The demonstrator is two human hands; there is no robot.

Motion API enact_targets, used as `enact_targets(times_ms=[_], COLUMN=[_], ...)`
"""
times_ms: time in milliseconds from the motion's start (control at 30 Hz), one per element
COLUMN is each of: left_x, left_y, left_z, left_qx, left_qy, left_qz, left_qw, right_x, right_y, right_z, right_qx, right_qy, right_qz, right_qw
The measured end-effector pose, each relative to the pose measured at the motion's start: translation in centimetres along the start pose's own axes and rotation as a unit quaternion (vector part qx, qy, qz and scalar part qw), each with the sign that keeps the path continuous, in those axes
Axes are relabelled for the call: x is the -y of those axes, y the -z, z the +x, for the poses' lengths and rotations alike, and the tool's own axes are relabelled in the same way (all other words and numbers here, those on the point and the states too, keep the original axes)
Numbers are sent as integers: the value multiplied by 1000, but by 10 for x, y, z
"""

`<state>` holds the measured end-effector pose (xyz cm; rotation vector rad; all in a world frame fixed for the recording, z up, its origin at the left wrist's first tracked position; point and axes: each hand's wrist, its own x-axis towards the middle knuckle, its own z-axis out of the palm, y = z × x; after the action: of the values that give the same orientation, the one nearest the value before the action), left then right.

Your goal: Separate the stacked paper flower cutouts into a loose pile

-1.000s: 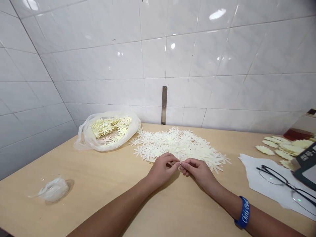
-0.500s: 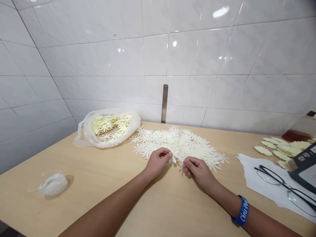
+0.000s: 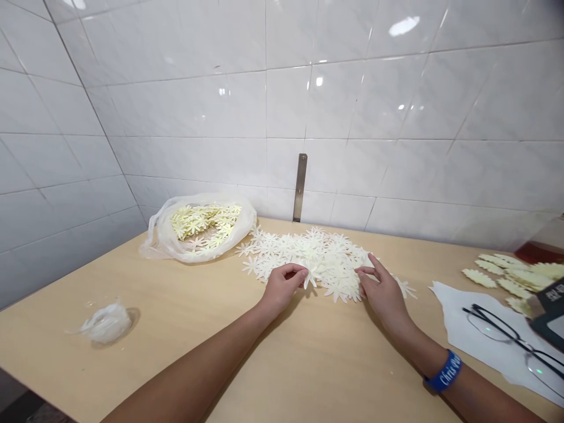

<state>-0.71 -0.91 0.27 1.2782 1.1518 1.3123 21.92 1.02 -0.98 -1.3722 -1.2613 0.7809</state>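
Note:
My left hand point(image 3: 284, 288) pinches a pale flower cutout point(image 3: 311, 276) between thumb and fingertips, at the near edge of a spread pile of white flower cutouts point(image 3: 304, 244). To the right, my right hand point(image 3: 382, 291) hovers over the pile's near right side with its fingers apart and nothing visible in them. The pile's cutouts have narrow petals and overlap one another. Behind and left of it lies a clear plastic bag point(image 3: 155, 235), its mouth open, with yellowish flower cutouts point(image 3: 207, 223) inside.
Left on the wooden table point(image 3: 176, 329) is a crumpled clump of clear plastic point(image 3: 106, 323). Glasses point(image 3: 513, 338) rest on white paper point(image 3: 458, 317) at right. Beyond are yellow scalloped pieces point(image 3: 511, 273), a dark-framed object point(image 3: 550, 311) and a container of red liquid point(image 3: 541, 249). Tiled wall stands behind.
My right hand has moved right, away from my left, and its fingers have opened. My left hand keeps its pinch on the flower cutout. The whole view has shifted slightly.

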Motion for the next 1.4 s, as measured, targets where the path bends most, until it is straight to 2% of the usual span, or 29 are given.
enact_targets(times_ms=[67,133,267,333,467,700,767,867,1100,1233,1300,1400], left_x=[0,0,-4,-6,-9,2,5,5,0,3,3,1], left_y=[-1,-3,-11,-14,-12,-2,-1,-2,-12,-12,-11,-10], left_z=[-1,-4,-13,-17,-17,-2,0,-1,-12,-12,-11,-12], left_qx=[7,19,60,86,103,8,-4,0,96,65,58,78], left_qy=[-12,-25,-39,-57,-101,-55,-57,-87,-88,-89,-89,-105], left_qz=[12,24,40,57,99,85,90,108,101,138,155,169], left_qw=[1000,999,997,993,985,995,994,990,986,984,982,977], right_x=[6,13,23,26,23,12,13,16,16,18,21,27], right_y=[-4,-10,-22,-26,-28,-19,-17,-18,-26,-31,-32,-28], right_z=[-11,-24,-44,-50,-49,-21,-17,-19,-33,-40,-43,-40], right_qx=[-11,5,167,204,198,108,116,163,234,262,273,275], right_qy=[21,36,56,80,84,36,10,-30,-71,-100,-95,-40], right_qz=[1,34,38,20,23,122,159,203,232,228,201,132], right_qw=[1000,999,984,976,976,986,980,965,941,932,936,952])
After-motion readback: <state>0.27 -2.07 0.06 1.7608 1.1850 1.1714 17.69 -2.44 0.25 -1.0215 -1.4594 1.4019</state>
